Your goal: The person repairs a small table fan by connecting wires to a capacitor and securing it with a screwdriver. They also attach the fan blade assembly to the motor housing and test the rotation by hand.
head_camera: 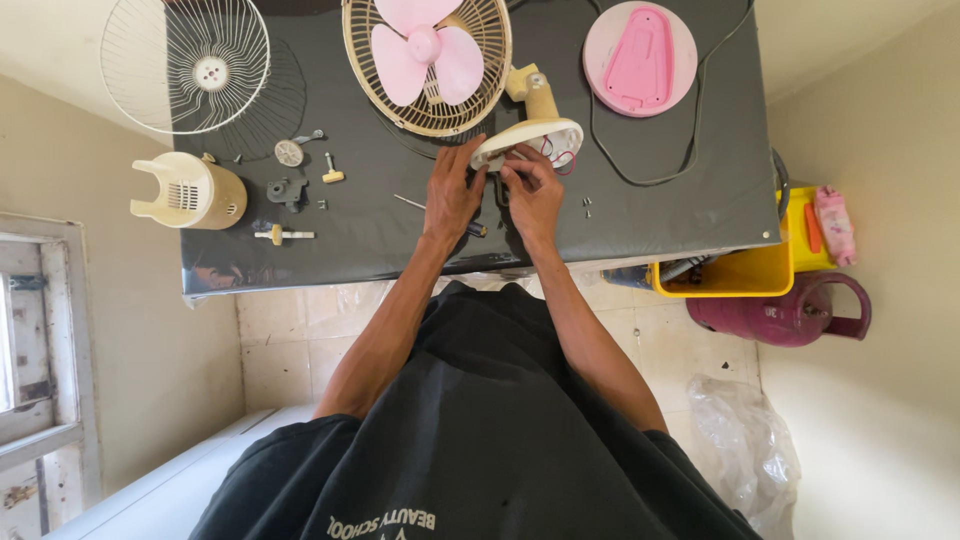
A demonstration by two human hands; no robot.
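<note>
From the head view, both hands are in at the cream fan base (528, 140), which lies tipped on the dark table (400, 240) just below the fan cage with pink blades (428, 60). The left hand (452, 192) has its fingers curled on the base's rim; the right hand (532, 190) pinches close at its open underside, where thin red wires (556, 152) show, though I cannot tell just what the fingertips grip. A screwdriver (476, 229) pokes out beneath the left wrist. Risks, as I judge it: those wires could snag or pull loose under a tug, and the small loose screws (587, 207) beside the right hand could roll off the edge. The motor cover (190, 190) sits well apart at left.
</note>
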